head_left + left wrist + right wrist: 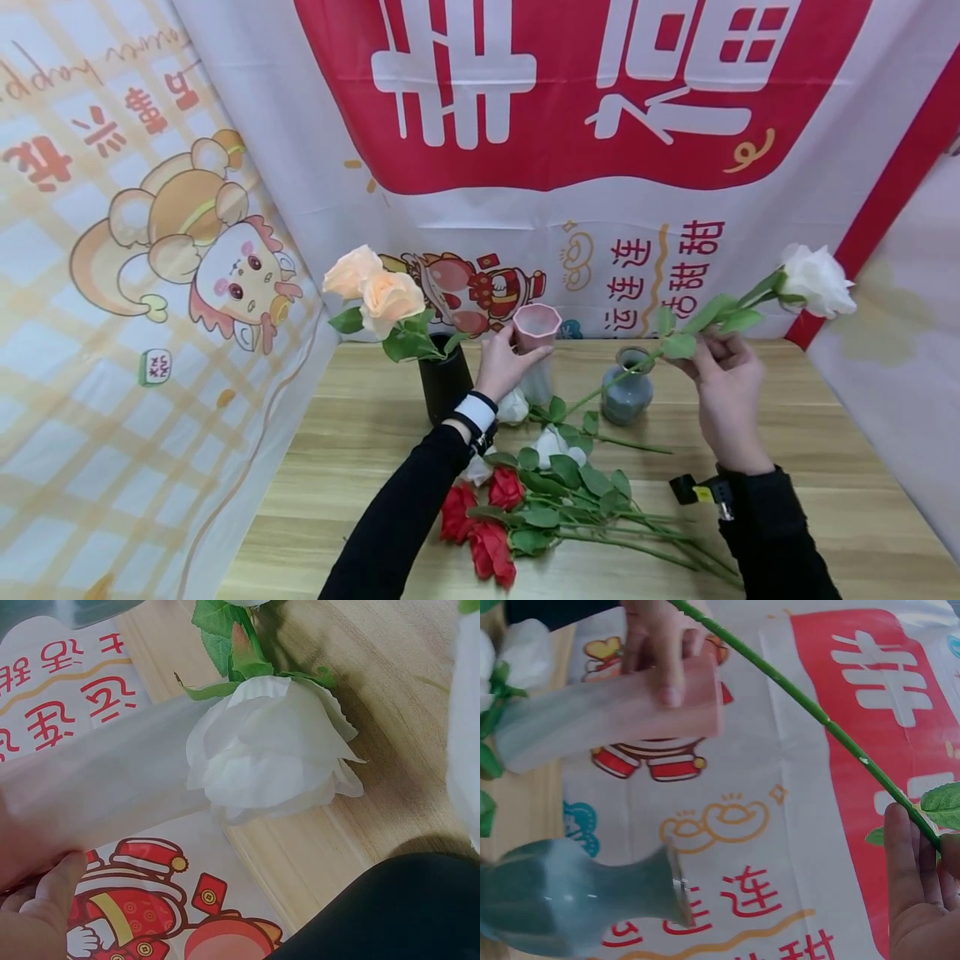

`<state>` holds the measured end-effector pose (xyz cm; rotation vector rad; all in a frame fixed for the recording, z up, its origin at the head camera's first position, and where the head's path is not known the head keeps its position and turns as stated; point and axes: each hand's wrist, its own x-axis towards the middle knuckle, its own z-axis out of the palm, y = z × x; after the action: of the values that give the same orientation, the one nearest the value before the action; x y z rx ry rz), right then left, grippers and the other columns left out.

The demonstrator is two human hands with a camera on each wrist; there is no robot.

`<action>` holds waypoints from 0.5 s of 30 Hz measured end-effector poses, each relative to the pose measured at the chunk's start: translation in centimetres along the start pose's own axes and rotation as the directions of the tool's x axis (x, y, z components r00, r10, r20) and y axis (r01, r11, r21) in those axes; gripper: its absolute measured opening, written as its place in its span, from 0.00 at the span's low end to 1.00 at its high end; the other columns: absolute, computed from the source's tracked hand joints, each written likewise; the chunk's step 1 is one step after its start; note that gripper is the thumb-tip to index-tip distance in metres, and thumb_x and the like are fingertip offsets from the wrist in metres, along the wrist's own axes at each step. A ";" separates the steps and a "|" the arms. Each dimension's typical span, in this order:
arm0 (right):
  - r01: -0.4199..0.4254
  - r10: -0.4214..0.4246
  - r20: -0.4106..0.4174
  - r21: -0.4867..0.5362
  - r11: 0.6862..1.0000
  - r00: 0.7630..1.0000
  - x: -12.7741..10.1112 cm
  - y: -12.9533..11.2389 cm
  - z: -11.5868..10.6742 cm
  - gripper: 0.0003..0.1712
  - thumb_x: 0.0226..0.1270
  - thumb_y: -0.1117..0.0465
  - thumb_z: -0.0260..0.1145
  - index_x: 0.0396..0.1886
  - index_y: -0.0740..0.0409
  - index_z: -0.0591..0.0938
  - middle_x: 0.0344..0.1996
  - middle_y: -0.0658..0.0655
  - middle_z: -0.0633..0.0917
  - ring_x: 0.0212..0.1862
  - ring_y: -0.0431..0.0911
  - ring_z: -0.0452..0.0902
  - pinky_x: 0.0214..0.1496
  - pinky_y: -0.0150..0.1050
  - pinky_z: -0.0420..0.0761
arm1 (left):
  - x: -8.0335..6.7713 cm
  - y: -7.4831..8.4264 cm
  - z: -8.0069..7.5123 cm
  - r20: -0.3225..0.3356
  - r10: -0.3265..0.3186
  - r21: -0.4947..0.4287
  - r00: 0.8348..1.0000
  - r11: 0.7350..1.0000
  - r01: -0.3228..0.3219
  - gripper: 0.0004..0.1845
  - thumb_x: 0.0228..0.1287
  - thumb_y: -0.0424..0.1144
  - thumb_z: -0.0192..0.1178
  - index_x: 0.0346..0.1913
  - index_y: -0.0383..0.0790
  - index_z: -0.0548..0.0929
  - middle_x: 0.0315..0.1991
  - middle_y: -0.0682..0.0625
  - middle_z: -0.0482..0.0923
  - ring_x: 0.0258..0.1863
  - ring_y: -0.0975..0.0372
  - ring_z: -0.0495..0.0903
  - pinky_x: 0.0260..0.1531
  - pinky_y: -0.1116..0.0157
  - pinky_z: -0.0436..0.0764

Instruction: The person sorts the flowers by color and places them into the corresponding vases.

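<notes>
Wooden tabletop (787, 450) is backed by red-and-white printed banners (585, 108). Loose red and white roses (540, 500) lie between the forearms. Pink faceted vase (536, 354) is gripped by the left hand (504, 363). Long-stemmed white rose (816, 280) is pinched at its stem by the right hand (723, 379), above the grey-green ceramic vase (627, 388).

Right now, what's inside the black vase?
Two peach roses with green leaves stand in the black vase. Their lower stems and anything else inside are hidden by its wall.

Peach roses (372, 292) in a black vase (446, 387); red roses (483, 525) lying nearby.
</notes>
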<state>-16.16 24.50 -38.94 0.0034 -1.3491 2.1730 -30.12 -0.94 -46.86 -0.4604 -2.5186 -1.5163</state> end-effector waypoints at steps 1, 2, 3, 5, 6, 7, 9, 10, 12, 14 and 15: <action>0.002 -0.002 -0.002 0.030 1.000 1.000 0.3 -0.3 0.0 0.21 0.66 0.68 0.67 0.56 0.72 0.76 0.46 0.69 0.82 0.43 0.52 0.84 0.41 0.42 0.83 | 0.0 0.0 0.0 0.004 0.001 0.001 1.000 1.000 -0.001 0.35 0.53 0.51 0.75 0.63 0.44 0.77 0.55 0.48 0.81 0.51 0.63 0.81 0.43 0.70 0.80; 0.004 -0.004 -0.004 0.055 0.998 1.000 0.5 -0.5 -0.1 0.21 0.66 0.68 0.67 0.56 0.72 0.76 0.47 0.70 0.82 0.44 0.53 0.83 0.42 0.43 0.83 | 0.0 0.0 0.0 0.006 0.001 -0.002 1.000 1.000 -0.001 0.35 0.53 0.51 0.75 0.63 0.44 0.76 0.56 0.48 0.80 0.51 0.63 0.81 0.43 0.70 0.80; 0.006 -0.005 -0.003 0.079 0.997 1.000 0.8 -0.7 -0.1 0.22 0.66 0.68 0.67 0.57 0.73 0.75 0.48 0.71 0.82 0.44 0.53 0.83 0.42 0.44 0.83 | 0.0 0.0 0.0 0.005 0.002 -0.003 1.000 1.000 -0.002 0.35 0.53 0.51 0.75 0.63 0.44 0.76 0.56 0.48 0.80 0.51 0.62 0.81 0.43 0.69 0.80; 0.007 -0.006 -0.006 0.125 0.992 1.000 1.3 -1.1 -0.1 0.23 0.65 0.68 0.67 0.57 0.74 0.75 0.51 0.72 0.81 0.44 0.54 0.83 0.43 0.45 0.83 | 0.0 0.0 -0.1 0.000 0.007 0.003 1.000 1.000 -0.007 0.35 0.53 0.51 0.75 0.63 0.44 0.76 0.55 0.47 0.80 0.50 0.62 0.81 0.43 0.69 0.80; 0.008 -0.006 -0.012 0.150 0.989 1.000 1.6 -1.3 0.0 0.23 0.65 0.68 0.67 0.57 0.74 0.75 0.51 0.73 0.80 0.43 0.54 0.84 0.43 0.46 0.83 | 0.0 -0.1 -0.2 -0.002 0.012 0.007 1.000 1.000 -0.012 0.35 0.53 0.51 0.75 0.63 0.44 0.77 0.55 0.47 0.81 0.50 0.62 0.81 0.43 0.69 0.80; 0.012 -0.009 -0.019 0.167 0.986 1.000 1.8 -1.4 0.0 0.23 0.65 0.68 0.67 0.57 0.75 0.74 0.51 0.73 0.80 0.42 0.54 0.84 0.43 0.46 0.83 | 0.0 -0.2 -0.2 -0.004 0.017 0.015 1.000 1.000 -0.017 0.35 0.53 0.51 0.75 0.62 0.44 0.77 0.55 0.47 0.81 0.50 0.62 0.81 0.42 0.69 0.81; 0.027 -0.021 -0.033 0.193 0.981 0.999 2.3 -1.6 0.2 0.24 0.64 0.69 0.68 0.57 0.76 0.74 0.51 0.74 0.80 0.40 0.55 0.84 0.43 0.47 0.83 | 0.1 -0.2 -0.1 -0.006 0.030 0.032 1.000 0.999 -0.030 0.34 0.53 0.52 0.75 0.62 0.43 0.77 0.54 0.46 0.81 0.49 0.62 0.82 0.41 0.68 0.81; 0.031 -0.024 -0.041 0.206 0.978 0.999 2.6 -1.7 0.2 0.24 0.63 0.69 0.68 0.57 0.76 0.74 0.51 0.74 0.80 0.40 0.55 0.84 0.43 0.47 0.82 | 0.1 -0.3 -0.1 -0.005 0.036 0.039 0.999 0.999 -0.036 0.35 0.53 0.52 0.74 0.62 0.43 0.77 0.54 0.46 0.81 0.48 0.62 0.82 0.41 0.69 0.81; 0.027 -0.016 -0.049 0.230 0.973 0.999 3.0 -1.9 0.4 0.25 0.62 0.69 0.69 0.58 0.75 0.75 0.53 0.74 0.79 0.41 0.55 0.83 0.45 0.48 0.82 | 0.1 -0.3 0.0 0.000 0.045 0.049 0.999 0.998 -0.045 0.35 0.54 0.53 0.74 0.62 0.43 0.77 0.54 0.46 0.81 0.48 0.62 0.82 0.41 0.69 0.81; 0.013 -0.002 -0.044 0.242 0.970 0.999 3.4 -2.0 0.6 0.26 0.62 0.68 0.69 0.59 0.72 0.75 0.55 0.73 0.78 0.43 0.56 0.83 0.47 0.48 0.81 | 0.1 -0.2 0.0 -0.001 0.049 0.047 0.999 0.998 -0.048 0.35 0.54 0.52 0.74 0.63 0.42 0.77 0.55 0.46 0.81 0.49 0.61 0.82 0.41 0.69 0.81; 0.004 0.007 -0.044 0.250 0.968 0.999 3.6 -2.1 0.8 0.27 0.62 0.67 0.69 0.60 0.71 0.75 0.56 0.73 0.78 0.44 0.56 0.83 0.48 0.48 0.80 | 0.1 -0.1 -0.1 -0.003 0.049 0.045 0.999 0.998 -0.049 0.35 0.54 0.52 0.74 0.63 0.42 0.77 0.55 0.46 0.81 0.49 0.61 0.82 0.41 0.69 0.81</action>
<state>-18.40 26.24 -35.78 0.0502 -1.0423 2.3167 -30.27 -1.02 -46.86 -0.5078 -2.5138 -1.4390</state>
